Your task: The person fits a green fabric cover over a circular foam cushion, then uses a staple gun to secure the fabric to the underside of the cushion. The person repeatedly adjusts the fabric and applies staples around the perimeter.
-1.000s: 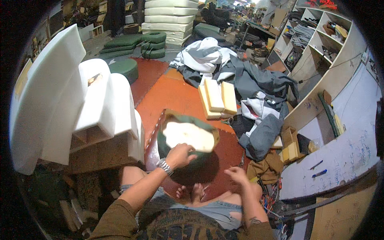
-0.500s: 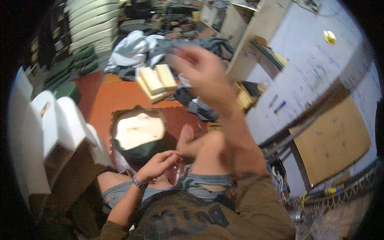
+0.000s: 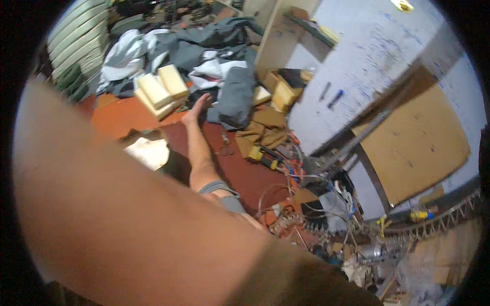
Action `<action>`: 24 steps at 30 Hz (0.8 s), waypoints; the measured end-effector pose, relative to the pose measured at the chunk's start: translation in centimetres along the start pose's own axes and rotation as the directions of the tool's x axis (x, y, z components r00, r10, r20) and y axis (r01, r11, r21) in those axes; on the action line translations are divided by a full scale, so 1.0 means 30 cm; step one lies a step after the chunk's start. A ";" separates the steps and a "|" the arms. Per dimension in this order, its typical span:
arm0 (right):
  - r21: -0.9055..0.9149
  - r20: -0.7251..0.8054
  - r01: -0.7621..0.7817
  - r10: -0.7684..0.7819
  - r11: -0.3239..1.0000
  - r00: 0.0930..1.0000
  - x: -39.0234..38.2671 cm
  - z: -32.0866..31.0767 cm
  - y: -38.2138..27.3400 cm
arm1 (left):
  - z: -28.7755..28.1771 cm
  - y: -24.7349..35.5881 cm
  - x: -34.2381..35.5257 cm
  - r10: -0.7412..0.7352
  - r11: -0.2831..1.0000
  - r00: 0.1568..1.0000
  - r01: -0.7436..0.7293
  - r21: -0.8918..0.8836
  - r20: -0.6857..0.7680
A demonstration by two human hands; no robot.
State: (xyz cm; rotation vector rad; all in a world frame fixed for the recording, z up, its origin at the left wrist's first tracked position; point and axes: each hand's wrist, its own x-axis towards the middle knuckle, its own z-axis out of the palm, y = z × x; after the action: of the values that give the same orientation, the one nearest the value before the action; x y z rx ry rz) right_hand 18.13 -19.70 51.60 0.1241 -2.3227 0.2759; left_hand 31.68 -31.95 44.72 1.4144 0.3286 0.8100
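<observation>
A pale cream foam pad (image 3: 152,152) with a rounded edge lies flat in a dark, loose sheet-material cover (image 3: 146,133), whose brownish rim shows along the far side, on the dark red mat (image 3: 255,178); its near part is hidden from me.

The one view looks down from the person's head through a wide fisheye lens, turned rightward, so the bare leg (image 3: 200,150) lies left of centre. An arm (image 3: 127,219) looms very close, filling the lower left and partly hiding the pale pad (image 3: 152,152) farther off.
</observation>
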 end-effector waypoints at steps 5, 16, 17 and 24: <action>-0.130 -0.030 -0.135 0.132 0.982 0.991 0.004 -0.259 0.360 | 0.007 -0.015 -0.072 -0.029 0.992 1.000 0.029 0.122 0.001; -0.500 0.411 -0.840 0.912 0.209 -0.018 -1.694 0.032 0.488 | -0.557 -0.577 -0.460 0.127 0.491 0.366 0.784 0.379 -0.922; -0.502 0.433 -0.824 0.901 0.264 0.025 -1.907 0.072 0.366 | -0.599 -0.619 -0.520 0.123 0.345 0.293 0.883 0.318 -0.948; -0.366 0.520 -0.930 0.834 0.026 -0.181 -2.313 0.330 0.032 | -0.763 -0.802 -0.584 0.070 0.221 0.125 0.965 0.138 -0.990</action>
State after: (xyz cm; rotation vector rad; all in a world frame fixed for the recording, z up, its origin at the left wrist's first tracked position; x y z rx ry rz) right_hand 59.08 -20.77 -5.28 -1.8534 -2.5277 1.3388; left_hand 11.84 -25.50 13.51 1.2618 2.4910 0.5942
